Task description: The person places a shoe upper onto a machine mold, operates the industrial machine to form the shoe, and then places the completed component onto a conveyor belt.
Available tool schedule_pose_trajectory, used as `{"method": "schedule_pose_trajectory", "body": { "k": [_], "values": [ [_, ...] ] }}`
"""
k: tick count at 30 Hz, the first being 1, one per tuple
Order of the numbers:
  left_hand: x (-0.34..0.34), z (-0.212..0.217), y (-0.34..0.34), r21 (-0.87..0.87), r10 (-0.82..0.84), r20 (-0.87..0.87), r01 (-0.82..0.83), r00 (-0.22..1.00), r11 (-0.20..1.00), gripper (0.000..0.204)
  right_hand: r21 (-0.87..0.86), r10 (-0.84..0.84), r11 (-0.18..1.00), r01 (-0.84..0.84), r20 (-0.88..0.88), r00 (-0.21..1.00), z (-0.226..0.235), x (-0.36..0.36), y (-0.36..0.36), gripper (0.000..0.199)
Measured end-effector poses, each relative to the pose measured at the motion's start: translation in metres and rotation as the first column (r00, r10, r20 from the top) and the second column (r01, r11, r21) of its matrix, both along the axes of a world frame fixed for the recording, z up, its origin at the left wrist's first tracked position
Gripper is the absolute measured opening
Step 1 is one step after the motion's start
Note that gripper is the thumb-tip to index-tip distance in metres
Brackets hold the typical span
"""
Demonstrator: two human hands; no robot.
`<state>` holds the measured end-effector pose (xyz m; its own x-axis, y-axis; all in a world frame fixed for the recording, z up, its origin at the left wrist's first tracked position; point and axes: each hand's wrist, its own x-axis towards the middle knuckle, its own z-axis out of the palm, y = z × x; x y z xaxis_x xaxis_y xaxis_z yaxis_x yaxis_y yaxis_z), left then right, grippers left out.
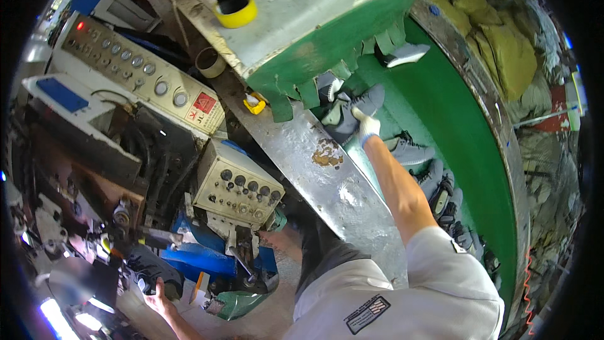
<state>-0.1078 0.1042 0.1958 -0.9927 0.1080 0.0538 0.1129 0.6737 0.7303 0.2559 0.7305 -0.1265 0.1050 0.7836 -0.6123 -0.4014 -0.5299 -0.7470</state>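
Note:
My right hand (367, 124), in a white glove, reaches onto a green conveyor belt (469, 145) and is closed on a grey shoe (348, 113). Several more grey and dark shoes (412, 152) lie along the belt behind that arm. One white-soled shoe (406, 55) rests farther up, beside a ragged green curtain (308, 91). Low on the left, my bare left hand (162, 303) grips a dark shoe (153, 269) with the thumb on its edge. The fingers under that shoe are hidden.
A machine with a cream control panel (151, 72) stands at left, a smaller knob box (239, 186) nearer me. A worn metal ledge (333, 170) edges the belt. On the bench above are yellow tape (238, 16) and, by its corner, a yellow tool (254, 104). Sacks (503, 50) pile at right.

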Motion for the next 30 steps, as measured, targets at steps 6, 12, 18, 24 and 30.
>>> {"method": "schedule_pose_trajectory", "body": {
  "k": [6, 12, 18, 24, 30],
  "values": [
    [0.035, 0.029, -0.058, -0.024, -0.167, 0.558, 0.217, 0.813, 0.976, 0.048, 0.039, 0.409, 0.872, -0.488, -0.605, 0.683, 0.164, -0.004, -0.155, 0.037],
    [0.056, 0.026, 0.101, 0.590, -0.511, 0.487, 0.164, 0.708, 0.790, 0.047, -0.030, 0.566, 0.615, -0.788, -0.680, 0.467, 0.264, -0.111, -0.317, 0.045],
    [0.008, -0.008, 0.034, 0.693, -0.409, 0.519, -0.090, 0.751, 0.715, 0.021, 0.189, 0.817, 0.379, -0.906, -0.528, 0.231, 0.284, -0.198, -0.397, 0.043],
    [-0.017, -0.011, -0.014, 0.693, -0.114, 0.445, -0.261, 0.888, 0.672, 0.023, 0.479, 0.993, 0.084, -0.874, 0.034, 0.114, 0.253, -0.275, -0.441, 0.048],
    [-0.049, -0.028, -0.036, 0.805, 0.033, 0.311, -0.281, 0.950, 0.523, 0.037, 0.288, 0.839, 0.365, -0.885, -0.515, 0.178, 0.276, -0.328, -0.480, 0.057]
  ]
}}
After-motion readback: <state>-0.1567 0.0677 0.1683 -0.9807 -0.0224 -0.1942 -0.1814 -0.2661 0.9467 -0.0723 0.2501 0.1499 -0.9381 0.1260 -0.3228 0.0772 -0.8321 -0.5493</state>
